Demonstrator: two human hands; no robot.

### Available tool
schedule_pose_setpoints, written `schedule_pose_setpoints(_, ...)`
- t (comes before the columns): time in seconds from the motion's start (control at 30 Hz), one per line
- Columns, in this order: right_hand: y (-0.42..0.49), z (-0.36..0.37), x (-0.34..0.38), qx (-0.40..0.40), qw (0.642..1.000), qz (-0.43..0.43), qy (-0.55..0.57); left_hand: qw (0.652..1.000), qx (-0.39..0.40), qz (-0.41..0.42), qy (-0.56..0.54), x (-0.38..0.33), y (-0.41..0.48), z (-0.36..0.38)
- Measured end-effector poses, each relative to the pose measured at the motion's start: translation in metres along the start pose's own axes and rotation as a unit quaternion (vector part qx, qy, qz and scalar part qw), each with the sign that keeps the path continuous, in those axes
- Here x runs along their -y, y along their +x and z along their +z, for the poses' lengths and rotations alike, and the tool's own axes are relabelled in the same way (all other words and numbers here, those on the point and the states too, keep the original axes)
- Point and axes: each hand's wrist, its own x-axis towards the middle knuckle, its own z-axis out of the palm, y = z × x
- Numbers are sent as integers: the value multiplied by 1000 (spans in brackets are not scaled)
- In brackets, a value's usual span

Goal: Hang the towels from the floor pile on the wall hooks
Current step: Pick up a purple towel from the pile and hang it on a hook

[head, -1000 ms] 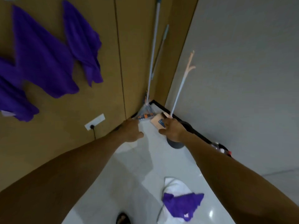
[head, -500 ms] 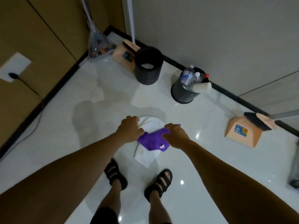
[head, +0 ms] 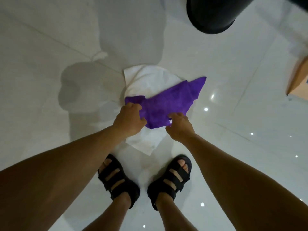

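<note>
Purple towel (head: 166, 104): lies spread over a white sheet (head: 148, 80) on the glossy floor (head: 50, 47), just ahead of my feet.
Left grip (head: 129, 120): my fingers are curled onto the towel's left corner, holding it.
Right grip (head: 180, 129): my fingertips are bent onto the near edge beside a small white tag (head: 170, 121); I cannot tell whether they have hold of the cloth.
Sandals (head: 116, 179): black and strapped, side by side just short of the sheet.
Black bin (head: 213, 14): beyond the towel on the right, well apart.
</note>
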Motion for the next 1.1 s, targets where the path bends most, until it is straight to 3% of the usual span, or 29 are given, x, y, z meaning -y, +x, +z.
schedule_pose_setpoints(0.13,47,49,-25,-48,990,-30,-131,997,-74,19,-20,40,22,41)
schedule_pose_setpoints(0.27,68,67,-31,-90,978,-57,-178,995,-94,29,-4,71,22,53)
schedule_pose_setpoints(0.5,21,6,-13,-70,991,-116,-22,996,-74,38,-27,48,-19,14)
schedule_pose_setpoints(0.7,-79,-98,48,-165,965,-175,103,993,-36,91,-59,-25,-84,-76)
schedule_pose_setpoints(0.83,-166,-187,112,-124,943,-211,228,982,-53,161,-79,-79,-140,-174)
schedule_pose_setpoints(0.93,-237,-258,164,-106,920,-240,292,956,-16,250,-150,-117,-191,-258)
schedule_pose_setpoints(1.1,-351,-374,238,3,914,-286,288,948,-22,276,-157,-153,-274,-381)
